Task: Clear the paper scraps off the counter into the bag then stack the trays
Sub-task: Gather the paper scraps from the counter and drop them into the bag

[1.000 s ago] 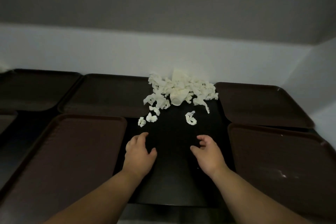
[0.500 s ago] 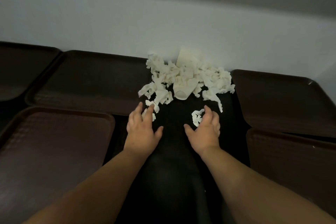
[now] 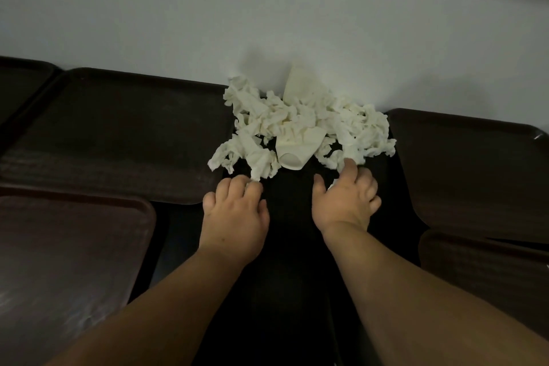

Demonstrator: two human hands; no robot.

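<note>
A heap of white paper scraps [image 3: 300, 120] lies against the wall on a black surface [image 3: 291, 246], with a crushed paper cup [image 3: 297, 148] at its near edge. My left hand [image 3: 234, 212] sits at the heap's near left edge, fingers curled down over small loose scraps. My right hand [image 3: 346, 202] is at the near right edge. Its index finger reaches into the heap, its other fingers are curled, and a bit of white scrap shows under it. Brown trays lie on both sides: back left [image 3: 118, 134], front left [image 3: 68, 246], back right [image 3: 463, 163], front right [image 3: 490, 276].
Another tray [image 3: 20, 83] shows at the far left edge. A pale wall [image 3: 267, 24] rises directly behind the heap. The trays' raised rims border the narrow black strip where both forearms lie.
Both hands have moved forward along the black strip to the heap. The loose scraps that lay in front of it are now under my hands, and my left fingers have curled.
</note>
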